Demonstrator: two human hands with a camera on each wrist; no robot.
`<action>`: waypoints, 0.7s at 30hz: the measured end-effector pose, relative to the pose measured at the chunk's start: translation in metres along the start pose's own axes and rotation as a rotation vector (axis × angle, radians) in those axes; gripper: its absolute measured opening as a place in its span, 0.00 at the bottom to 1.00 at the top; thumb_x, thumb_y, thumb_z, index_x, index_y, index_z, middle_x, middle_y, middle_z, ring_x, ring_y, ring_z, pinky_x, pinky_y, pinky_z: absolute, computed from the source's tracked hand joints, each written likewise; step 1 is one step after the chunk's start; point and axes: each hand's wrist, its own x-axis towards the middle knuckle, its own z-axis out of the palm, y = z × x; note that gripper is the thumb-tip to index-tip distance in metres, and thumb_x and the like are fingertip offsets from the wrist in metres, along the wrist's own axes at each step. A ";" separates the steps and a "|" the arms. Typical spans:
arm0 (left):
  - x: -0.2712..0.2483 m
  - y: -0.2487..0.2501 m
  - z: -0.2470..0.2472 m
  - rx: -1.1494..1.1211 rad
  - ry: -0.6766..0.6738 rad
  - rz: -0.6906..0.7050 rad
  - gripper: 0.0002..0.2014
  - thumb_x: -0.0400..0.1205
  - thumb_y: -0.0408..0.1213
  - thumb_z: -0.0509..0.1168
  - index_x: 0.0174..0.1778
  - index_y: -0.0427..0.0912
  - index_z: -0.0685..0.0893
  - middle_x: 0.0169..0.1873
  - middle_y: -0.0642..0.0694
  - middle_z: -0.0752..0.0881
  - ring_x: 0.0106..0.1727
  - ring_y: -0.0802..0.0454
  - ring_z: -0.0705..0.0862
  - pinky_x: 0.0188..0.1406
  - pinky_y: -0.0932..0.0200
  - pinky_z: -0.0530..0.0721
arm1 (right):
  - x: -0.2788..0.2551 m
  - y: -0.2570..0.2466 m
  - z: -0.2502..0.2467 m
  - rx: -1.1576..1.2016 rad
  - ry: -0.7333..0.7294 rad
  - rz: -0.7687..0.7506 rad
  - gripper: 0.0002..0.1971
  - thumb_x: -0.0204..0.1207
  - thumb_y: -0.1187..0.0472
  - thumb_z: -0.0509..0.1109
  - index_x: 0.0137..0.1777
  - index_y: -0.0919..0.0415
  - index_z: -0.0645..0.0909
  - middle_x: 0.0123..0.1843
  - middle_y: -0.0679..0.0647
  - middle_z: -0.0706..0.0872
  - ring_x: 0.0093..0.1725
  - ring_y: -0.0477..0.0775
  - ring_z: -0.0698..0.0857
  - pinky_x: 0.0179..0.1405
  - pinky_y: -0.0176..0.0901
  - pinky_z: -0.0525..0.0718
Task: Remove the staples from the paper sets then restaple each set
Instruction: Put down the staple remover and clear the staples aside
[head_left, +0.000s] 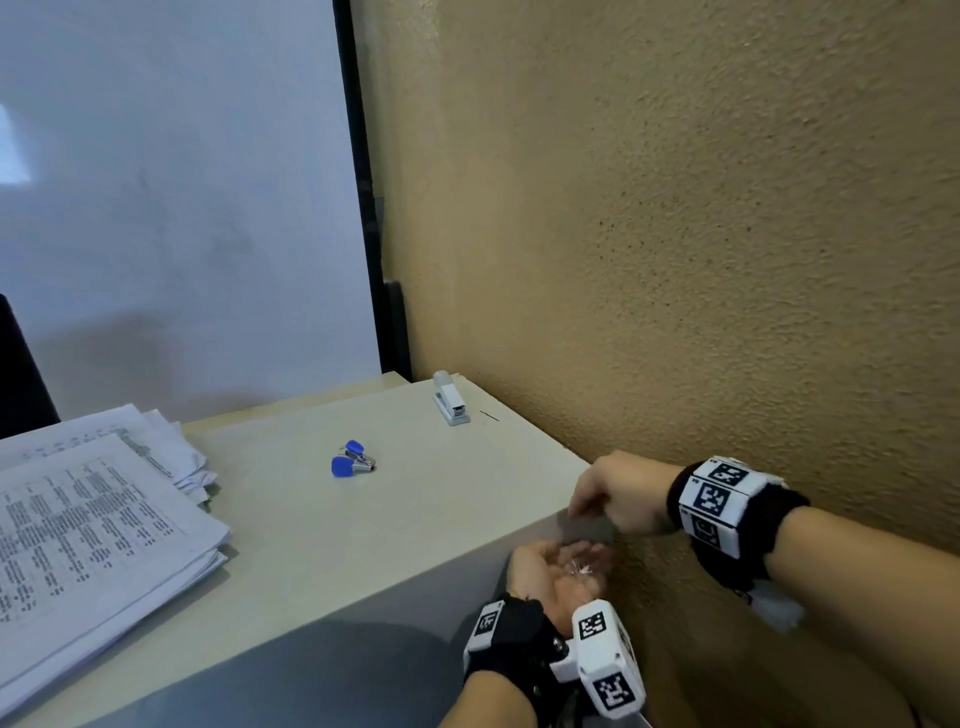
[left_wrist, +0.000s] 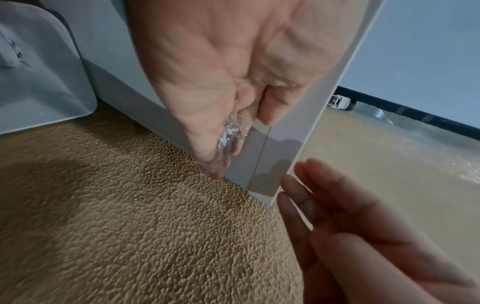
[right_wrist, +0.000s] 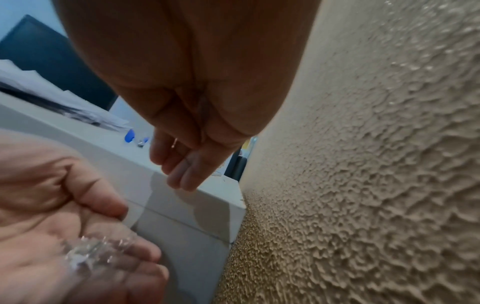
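My left hand (head_left: 550, 564) is cupped palm up just below the table's front right corner, with a small heap of loose silver staples (head_left: 579, 569) lying in it. The left wrist view shows the staples (left_wrist: 230, 131) near its fingers, and in the right wrist view the staples (right_wrist: 88, 251) lie in the palm. My right hand (head_left: 613, 493) hovers at the table edge above it, fingers straight and together (right_wrist: 182, 174), holding nothing. A white stapler (head_left: 451, 399) lies at the table's far right, a blue staple remover (head_left: 352, 460) mid-table, and a stack of printed paper sets (head_left: 93, 519) at the left.
The beige table (head_left: 363, 545) ends against a rough tan wall (head_left: 675, 260) on the right. A white board stands behind it, with a dark post (head_left: 363, 208) between board and wall. A thin dark line (head_left: 489, 415) marks the tabletop near the stapler.
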 end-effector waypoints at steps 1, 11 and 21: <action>0.000 0.000 -0.001 0.020 -0.011 0.004 0.13 0.82 0.28 0.50 0.40 0.25 0.77 0.34 0.33 0.78 0.38 0.37 0.77 0.43 0.43 0.80 | 0.000 0.001 -0.001 0.005 0.032 0.018 0.22 0.74 0.71 0.61 0.63 0.53 0.86 0.61 0.50 0.88 0.61 0.49 0.84 0.65 0.38 0.78; 0.017 -0.024 -0.001 1.074 -0.021 0.102 0.13 0.87 0.34 0.55 0.37 0.44 0.77 0.34 0.48 0.80 0.33 0.54 0.78 0.39 0.60 0.80 | 0.001 0.022 -0.004 0.040 0.126 0.177 0.23 0.73 0.73 0.59 0.61 0.55 0.87 0.61 0.49 0.88 0.62 0.49 0.83 0.57 0.33 0.77; 0.001 0.001 0.008 1.953 -0.078 0.285 0.25 0.82 0.24 0.56 0.75 0.43 0.77 0.71 0.42 0.80 0.71 0.45 0.78 0.69 0.59 0.74 | 0.002 0.026 0.003 0.071 0.117 0.207 0.22 0.74 0.74 0.59 0.60 0.56 0.87 0.59 0.51 0.89 0.61 0.51 0.84 0.56 0.37 0.79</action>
